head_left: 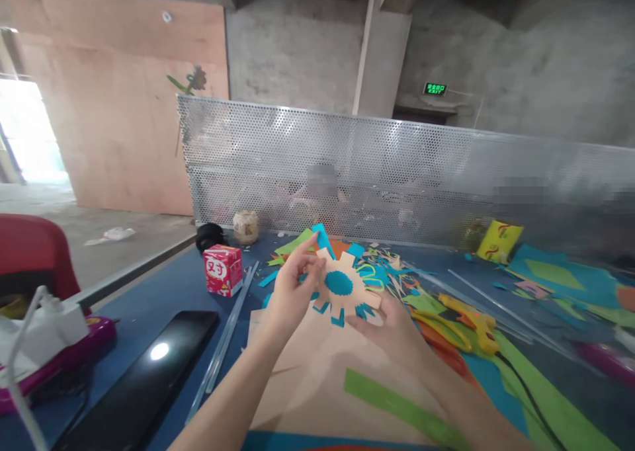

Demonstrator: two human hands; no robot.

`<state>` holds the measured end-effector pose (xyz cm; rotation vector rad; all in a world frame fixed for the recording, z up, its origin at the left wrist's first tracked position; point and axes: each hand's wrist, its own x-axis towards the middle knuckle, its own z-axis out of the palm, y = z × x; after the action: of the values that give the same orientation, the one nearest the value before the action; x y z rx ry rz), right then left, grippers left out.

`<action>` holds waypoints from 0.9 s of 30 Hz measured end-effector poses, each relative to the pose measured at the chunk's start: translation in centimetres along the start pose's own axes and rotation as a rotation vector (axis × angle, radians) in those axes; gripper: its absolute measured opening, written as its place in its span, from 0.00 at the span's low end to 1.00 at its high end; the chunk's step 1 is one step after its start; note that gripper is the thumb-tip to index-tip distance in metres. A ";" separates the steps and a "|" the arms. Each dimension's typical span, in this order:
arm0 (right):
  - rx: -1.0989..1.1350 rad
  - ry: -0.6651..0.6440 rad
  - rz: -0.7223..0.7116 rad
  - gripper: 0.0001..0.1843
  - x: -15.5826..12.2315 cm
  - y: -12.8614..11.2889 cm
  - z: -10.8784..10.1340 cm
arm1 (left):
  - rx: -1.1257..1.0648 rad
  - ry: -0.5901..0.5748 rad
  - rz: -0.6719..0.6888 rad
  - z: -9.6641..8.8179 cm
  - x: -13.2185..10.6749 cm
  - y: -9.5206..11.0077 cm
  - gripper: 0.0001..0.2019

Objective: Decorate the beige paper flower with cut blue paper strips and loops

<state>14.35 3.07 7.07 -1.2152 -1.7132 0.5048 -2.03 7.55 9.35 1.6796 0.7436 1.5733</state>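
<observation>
Between my hands, above the table, is a paper flower cutout (350, 283) in beige with square petals, a blue round centre and blue pieces showing behind its edge. My left hand (298, 280) pinches it at the upper left, with a blue strip (323, 239) sticking up by the fingertips. My right hand (384, 322) grips its lower right edge between thumb and fingers. Below lies a large beige sheet (317, 385) with a green paper strip (391, 401) on it. Right of my right hand are yellow-handled scissors (444, 325) and a yellow glue gun (473, 322).
Paper scraps (397, 272) litter the table behind my hands. Clear glue sticks (225, 335), a black phone (143, 378) and a red box (223, 270) lie left. A yellow can (499, 241) stands right. A perforated metal screen (297, 153) bounds the far edge.
</observation>
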 end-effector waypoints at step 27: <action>-0.074 0.028 0.028 0.12 0.1 1.9 -1.6 | 0.434 -0.177 0.134 -0.2 -0.2 -0.1 0.28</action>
<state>16.67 3.71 6.47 -1.2952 -1.7060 0.4423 -2.22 7.53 9.14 2.1905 0.9449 1.3928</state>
